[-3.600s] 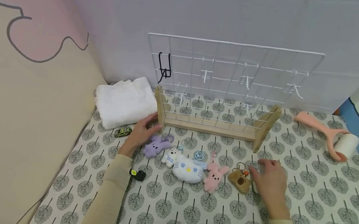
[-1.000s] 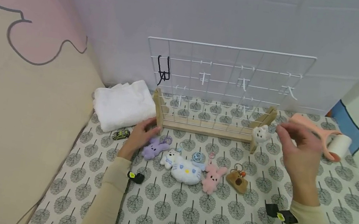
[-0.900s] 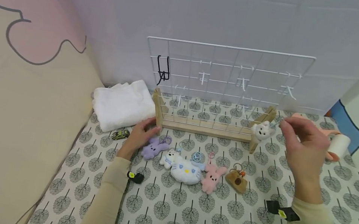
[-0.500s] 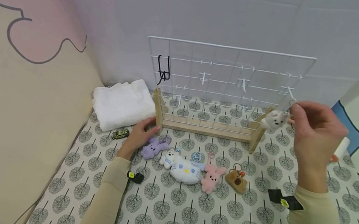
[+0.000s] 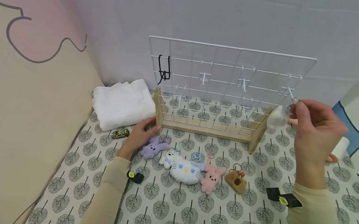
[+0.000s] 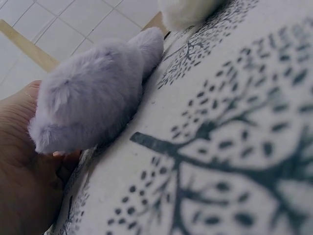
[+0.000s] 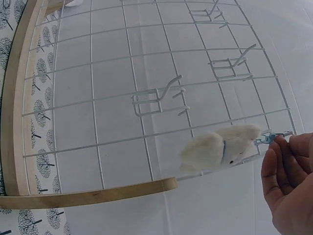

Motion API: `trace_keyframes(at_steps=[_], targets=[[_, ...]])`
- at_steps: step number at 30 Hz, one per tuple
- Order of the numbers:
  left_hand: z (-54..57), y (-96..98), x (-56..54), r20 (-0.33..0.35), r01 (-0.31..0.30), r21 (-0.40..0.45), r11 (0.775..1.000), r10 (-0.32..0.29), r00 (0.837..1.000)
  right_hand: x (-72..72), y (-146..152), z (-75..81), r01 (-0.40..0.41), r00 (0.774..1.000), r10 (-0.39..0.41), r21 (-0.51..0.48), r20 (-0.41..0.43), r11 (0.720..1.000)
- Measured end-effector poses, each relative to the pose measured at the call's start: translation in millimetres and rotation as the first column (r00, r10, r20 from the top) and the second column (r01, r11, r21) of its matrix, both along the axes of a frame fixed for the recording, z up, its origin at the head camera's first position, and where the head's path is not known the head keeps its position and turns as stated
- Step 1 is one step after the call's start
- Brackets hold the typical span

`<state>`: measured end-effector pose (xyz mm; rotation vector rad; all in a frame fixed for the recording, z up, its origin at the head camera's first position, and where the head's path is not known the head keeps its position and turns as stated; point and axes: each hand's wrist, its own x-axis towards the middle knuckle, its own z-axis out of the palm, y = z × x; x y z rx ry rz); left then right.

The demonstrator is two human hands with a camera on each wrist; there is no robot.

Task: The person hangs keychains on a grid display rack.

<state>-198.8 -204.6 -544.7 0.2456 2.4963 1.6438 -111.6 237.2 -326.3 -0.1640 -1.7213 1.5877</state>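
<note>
My right hand (image 5: pixel 317 126) is raised at the right end of a white wire grid rack (image 5: pixel 232 48). Thumb and fingertips pinch the metal ring and blue clasp (image 7: pixel 268 138) of a white plush keychain (image 5: pixel 276 118), which dangles beside them. The ring is right at the tip of the upper right white hook (image 5: pixel 290 92). My left hand (image 5: pixel 140 137) lies low by the rack's left wooden leg (image 5: pixel 158 105), fingers relaxed, fingertips at its base and partly hidden. Close beside it lies a purple plush keychain (image 5: pixel 152 148), which covers part of this hand in the left wrist view.
In front of the rack lie a white puppy plush (image 5: pixel 168 157), a white cat-face plush (image 5: pixel 186 171), a pink bunny plush (image 5: pixel 211 178) and a brown plush (image 5: pixel 236 181). A folded white towel (image 5: pixel 122 104), a toy car (image 5: pixel 120 133) and a lint roller (image 5: pixel 339 150) flank the rack.
My right hand has risen from the table beside the brown plush to the upper right hook, carrying the white plush keychain. Lately the plush has swung round. My left hand has stayed put.
</note>
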Motion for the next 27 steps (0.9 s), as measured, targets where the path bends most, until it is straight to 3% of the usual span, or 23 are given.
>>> trace_keyframes(at_steps=[3, 11, 19, 23, 27], targets=[[-0.5, -0.3, 0.1, 0.001, -0.006, -0.012, 1.000, 0.006, 1.000, -5.2, 1.4, -7.3, -0.055, 0.997, 0.051, -0.082, -0.052, 0.995], [-0.4, -0.2, -0.2, 0.007, -0.003, -0.003, 1.000, 0.003, 1.000, -10.3, 4.6, -29.4, -0.057, 0.998, 0.058, -0.083, 0.006, 0.995], [0.2, 0.1, -1.2, 0.007, -0.007, -0.021, 1.000, 0.007, 1.000, -4.7, 9.2, -61.5, 0.032, 0.993, -0.045, 0.118, 0.111, 0.992], [-0.6, 0.4, -1.2, 0.008, -0.012, -0.026, 1.000, 0.012, 1.000, 0.0, 8.5, -84.2, 0.013, 0.992, -0.030, 0.134, 0.125, 0.991], [0.1, 0.7, 0.1, 0.023, -0.020, -0.014, 1.000, 0.020, 1.000, 6.8, 5.9, -104.2, 0.001, 0.981, -0.024, 0.119, 0.192, 0.993]])
